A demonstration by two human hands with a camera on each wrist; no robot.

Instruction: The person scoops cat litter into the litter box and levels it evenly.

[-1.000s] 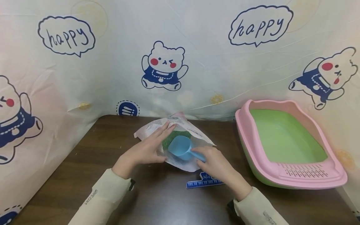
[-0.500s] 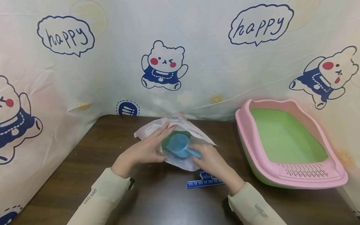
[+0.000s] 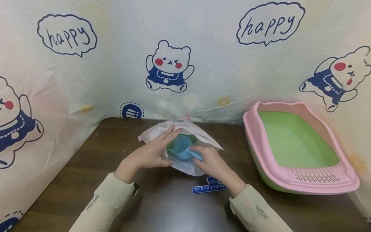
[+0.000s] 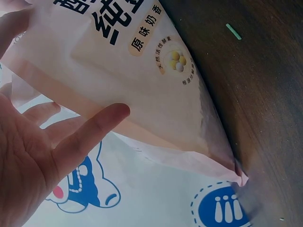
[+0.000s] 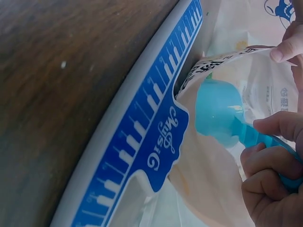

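Observation:
A pale pink and white bag of cat litter (image 3: 185, 124) lies at the table's far side, its mouth toward me. Green litter pellets (image 3: 191, 138) show inside. My left hand (image 3: 147, 156) spreads straight fingers along the bag's left side, with the thumb by the lower lip of the mouth. In the left wrist view one finger (image 4: 102, 123) lies against the printed outer face. My right hand (image 3: 213, 161) grips the handle of a blue scoop (image 3: 179, 146), whose cup sits inside the mouth over the pellets. Those fingers curl round the handle (image 5: 255, 135) in the right wrist view.
A pink-rimmed green litter box (image 3: 313, 187) stands at the right. A blue clip with piano keys and "Music" lettering (image 3: 208, 189) lies in front of the bag, partly under the right forearm. One green pellet (image 4: 233, 31) lies on the dark table.
My right hand has pushed the scoop leftward and farther into the bag, over the green pellets. The left hand and the bag stay nearly where they were.

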